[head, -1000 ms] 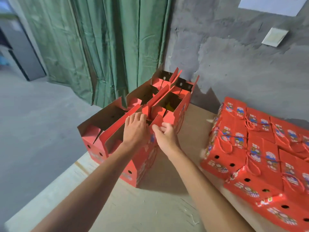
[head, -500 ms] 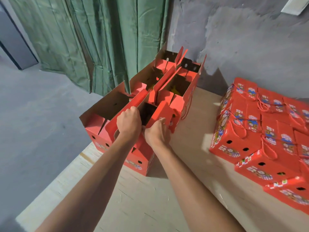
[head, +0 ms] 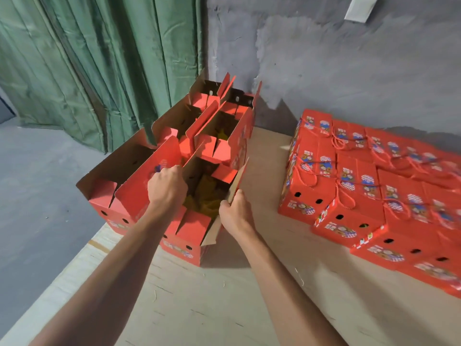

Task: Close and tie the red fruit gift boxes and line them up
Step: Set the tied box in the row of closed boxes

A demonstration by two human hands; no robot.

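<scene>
the open red box (head: 192, 228) sits at the near edge of the worktop (head: 224, 303), right in front of us, and its long side runs away from us. our left hand (head: 166, 187) curls round its left top flap (head: 152, 176). our right hand (head: 233, 212) pinches the right flap (head: 238, 181). both flaps stand up, one on each side of the yellow fruit, so we think they must fold in to meet. farther right lie the closed boxes (head: 374, 186).

The left hand (head: 166, 186) curls over the near open box's (head: 189, 236) left flap, so its fingertips are out of sight. The yellow contents (head: 204, 201) lie in shadow, too dim to name. The tied boxes (head: 374, 186) smear with blur and run past the right edge.
</scene>
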